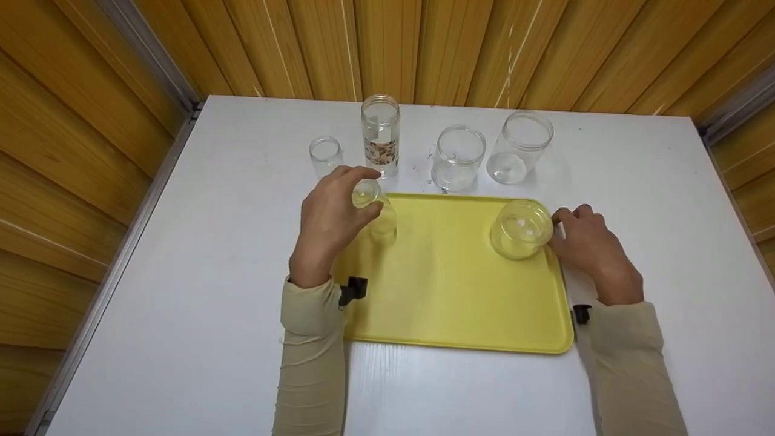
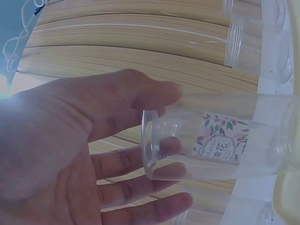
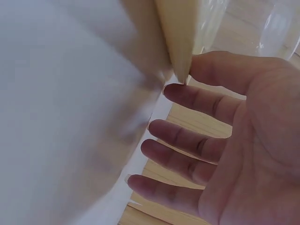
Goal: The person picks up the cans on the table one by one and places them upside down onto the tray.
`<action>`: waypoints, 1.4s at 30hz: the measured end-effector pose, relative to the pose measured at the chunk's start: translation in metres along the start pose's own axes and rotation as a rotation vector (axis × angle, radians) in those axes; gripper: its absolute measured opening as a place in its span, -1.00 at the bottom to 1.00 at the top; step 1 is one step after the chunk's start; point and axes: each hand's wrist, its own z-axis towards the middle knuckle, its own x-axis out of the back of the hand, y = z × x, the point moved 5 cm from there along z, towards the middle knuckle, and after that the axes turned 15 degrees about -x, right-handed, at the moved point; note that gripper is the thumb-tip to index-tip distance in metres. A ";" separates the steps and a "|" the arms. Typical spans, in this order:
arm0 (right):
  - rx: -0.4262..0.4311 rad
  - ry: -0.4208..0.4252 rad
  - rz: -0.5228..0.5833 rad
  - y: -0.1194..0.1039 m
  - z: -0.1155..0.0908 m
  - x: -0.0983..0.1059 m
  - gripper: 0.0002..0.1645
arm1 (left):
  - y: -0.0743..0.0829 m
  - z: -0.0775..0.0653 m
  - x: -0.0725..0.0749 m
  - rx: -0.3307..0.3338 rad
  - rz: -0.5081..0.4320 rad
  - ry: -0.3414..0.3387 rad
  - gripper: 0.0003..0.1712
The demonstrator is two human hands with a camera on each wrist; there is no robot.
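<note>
My left hand (image 1: 330, 215) holds a slim clear jar (image 1: 383, 221) near its rim, thumb on the near side and fingers round the far side. The jar leans left over the left part of a yellow tray (image 1: 448, 303). In the left wrist view, a floral label (image 2: 222, 136) shows through the jar's wall. My right hand (image 1: 587, 245) is at the tray's right edge, beside a short wide jar (image 1: 514, 236) standing on the tray. In the right wrist view, its thumb and index finger pinch the tray edge (image 3: 180, 42), other fingers spread.
Behind the tray stand a small jar (image 1: 325, 156), a tall jar with a floral label (image 1: 381, 136) and two wide clear jars, one in the middle (image 1: 457, 163) and one at the right (image 1: 521, 145). All are on the white table (image 1: 200, 272), with a yellow slatted wall (image 1: 448, 48) behind.
</note>
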 end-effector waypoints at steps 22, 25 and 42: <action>0.046 0.030 -0.001 -0.001 -0.001 0.000 -0.40 | -0.004 0.002 -0.006 -0.006 -0.011 -0.029 -0.51; 0.048 0.034 0.006 0.000 -0.001 0.000 -0.40 | -0.004 0.003 -0.007 -0.018 -0.014 -0.025 -0.52; 0.035 0.038 -0.006 0.000 0.000 -0.001 -0.36 | -0.003 0.008 -0.019 -0.047 -0.060 -0.077 -0.52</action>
